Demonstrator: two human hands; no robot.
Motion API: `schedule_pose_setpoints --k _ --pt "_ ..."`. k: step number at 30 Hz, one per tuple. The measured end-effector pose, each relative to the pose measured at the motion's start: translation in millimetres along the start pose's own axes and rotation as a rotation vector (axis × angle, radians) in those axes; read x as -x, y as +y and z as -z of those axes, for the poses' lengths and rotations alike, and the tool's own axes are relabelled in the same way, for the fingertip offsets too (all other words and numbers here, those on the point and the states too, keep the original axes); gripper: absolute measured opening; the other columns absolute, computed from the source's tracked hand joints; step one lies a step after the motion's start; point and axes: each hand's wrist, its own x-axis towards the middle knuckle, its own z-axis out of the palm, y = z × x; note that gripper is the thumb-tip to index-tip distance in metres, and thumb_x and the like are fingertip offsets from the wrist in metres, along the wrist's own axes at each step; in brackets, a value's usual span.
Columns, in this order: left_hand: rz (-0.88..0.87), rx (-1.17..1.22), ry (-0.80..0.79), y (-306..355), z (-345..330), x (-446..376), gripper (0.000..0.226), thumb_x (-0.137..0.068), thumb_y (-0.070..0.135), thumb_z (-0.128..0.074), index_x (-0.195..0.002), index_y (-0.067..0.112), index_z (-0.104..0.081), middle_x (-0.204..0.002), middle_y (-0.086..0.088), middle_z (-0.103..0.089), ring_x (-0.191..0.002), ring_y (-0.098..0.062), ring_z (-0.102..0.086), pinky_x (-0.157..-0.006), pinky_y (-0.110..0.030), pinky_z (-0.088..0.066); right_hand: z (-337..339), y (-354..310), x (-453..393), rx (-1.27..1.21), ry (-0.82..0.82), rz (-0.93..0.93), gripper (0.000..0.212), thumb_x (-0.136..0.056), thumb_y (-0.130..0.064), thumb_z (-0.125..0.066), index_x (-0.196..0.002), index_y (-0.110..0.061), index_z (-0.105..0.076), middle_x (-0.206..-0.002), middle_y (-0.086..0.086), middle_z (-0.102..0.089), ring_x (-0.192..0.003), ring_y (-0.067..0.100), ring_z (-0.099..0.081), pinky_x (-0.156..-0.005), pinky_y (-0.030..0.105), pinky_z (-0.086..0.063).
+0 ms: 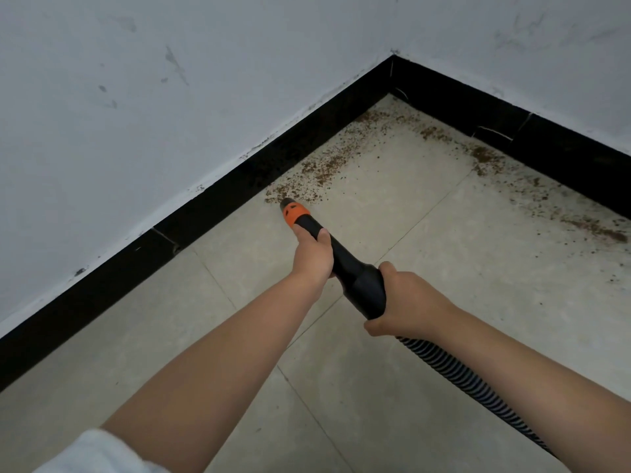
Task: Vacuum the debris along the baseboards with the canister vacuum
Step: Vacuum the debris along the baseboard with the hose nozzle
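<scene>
A black vacuum nozzle [355, 278] with an orange tip [294, 211] points down at the tiled floor beside the left baseboard [211, 206]. My left hand [312, 256] grips the nozzle just behind the orange tip. Further back, my right hand [406, 302] grips the wide black end where the ribbed hose [478, 394] joins. Brown debris [327, 165] lies scattered along the left baseboard from the tip up to the corner. More debris [488, 155] runs along the right baseboard [546, 141]. The tip sits at the near end of the left debris trail. The canister is out of view.
Two white scuffed walls [136, 97] meet at a corner [392, 59] at the upper middle. Pale floor tiles [392, 387] with thin grout lines spread toward me. The hose trails off toward the lower right edge of the view.
</scene>
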Motion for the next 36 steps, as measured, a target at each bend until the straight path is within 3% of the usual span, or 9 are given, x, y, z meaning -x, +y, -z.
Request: schedule_pose_setpoints --k 7,11,14,17,22,27,33,36 --pt "0.005 -0.027 0.02 4.7 16.4 -22.5 0.062 -0.103 0.027 -0.028 -0.149 0.022 0.014 -0.145 -0.012 -0.037 -0.121 -0.034 -0.048 -0.097 -0.046 -0.047 -6.2 -15.5 -22.8 -0.004 -0.006 -0.017 0.054 -0.067 -0.03 -0.076 -0.099 -0.02 -0.033 -0.091 -0.002 -0.051 -0.079 0.016 -0.055 -0.061 0.026 -0.047" --pt "0.024 0.064 0.014 15.8 35.1 -42.3 0.061 -0.103 0.025 -0.029 -0.149 0.026 0.009 -0.145 -0.011 -0.034 -0.12 -0.032 -0.047 -0.081 -0.038 -0.048 -5.5 -34.2 -44.4 0.016 0.025 0.004 0.055 -0.068 -0.031 -0.076 -0.098 -0.019 -0.032 -0.089 -0.001 -0.049 -0.077 0.017 -0.052 -0.06 0.027 -0.042" --pt "0.037 0.085 -0.009 23.2 39.1 -46.7 0.059 -0.103 0.023 -0.031 -0.15 0.028 0.005 -0.144 -0.009 -0.034 -0.119 -0.031 -0.047 -0.077 -0.036 -0.046 -5.4 -37.1 -52.6 0.0 0.03 -0.001 0.056 -0.068 -0.032 -0.077 -0.099 -0.018 -0.032 -0.089 -0.001 -0.048 -0.077 0.018 -0.051 -0.057 0.026 -0.04" --pt "0.041 0.078 -0.015 23.6 37.4 -43.3 0.061 -0.103 0.023 -0.03 -0.149 0.028 0.008 -0.143 -0.009 -0.034 -0.118 -0.031 -0.047 -0.078 -0.036 -0.046 -6.7 -31.5 -53.8 -0.007 0.03 0.004 0.055 -0.068 -0.031 -0.076 -0.098 -0.018 -0.033 -0.09 -0.001 -0.05 -0.077 0.018 -0.052 -0.051 0.024 -0.038" --pt "0.0 0.0 0.069 9.9 38.4 -28.8 0.061 -0.103 0.027 -0.029 -0.149 0.024 0.011 -0.144 -0.012 -0.036 -0.114 -0.033 -0.05 -0.092 -0.043 -0.049 -11.2 -29.4 -44.1 -0.018 0.023 0.042 0.054 -0.067 -0.03 -0.076 -0.099 -0.02 -0.035 -0.091 -0.002 -0.052 -0.077 0.016 -0.054 -0.057 0.023 -0.043" --pt "-0.021 0.045 0.113 -24.2 51.4 -10.2 0.062 -0.102 0.027 -0.031 -0.149 0.025 0.01 -0.146 -0.013 -0.035 -0.124 -0.035 -0.046 -0.102 -0.047 -0.043 -28.1 -33.3 -26.2 0.022 -0.055 0.093 0.053 -0.068 -0.031 -0.075 -0.097 -0.022 -0.032 -0.088 -0.004 -0.048 -0.075 0.014 -0.052 -0.052 0.02 -0.038" --pt "-0.016 0.125 0.166 -32.3 70.3 -10.1 0.061 -0.102 0.025 -0.032 -0.15 0.027 0.005 -0.147 -0.011 -0.034 -0.126 -0.033 -0.044 -0.102 -0.046 -0.043 -40.3 -51.4 -32.2 0.011 -0.105 0.141 0.052 -0.069 -0.028 -0.074 -0.095 -0.02 -0.03 -0.089 -0.001 -0.048 -0.075 0.017 -0.052 -0.049 0.022 -0.037" --pt "0.003 0.15 0.144 -22.0 75.1 -16.3 0.059 -0.102 0.024 -0.032 -0.15 0.027 0.003 -0.147 -0.01 -0.032 -0.125 -0.031 -0.044 -0.09 -0.039 -0.048 -39.3 -57.1 -38.7 0.003 -0.075 0.13 0.053 -0.07 -0.029 -0.075 -0.096 -0.02 -0.03 -0.088 -0.001 -0.047 -0.075 0.017 -0.051 -0.051 0.023 -0.039"
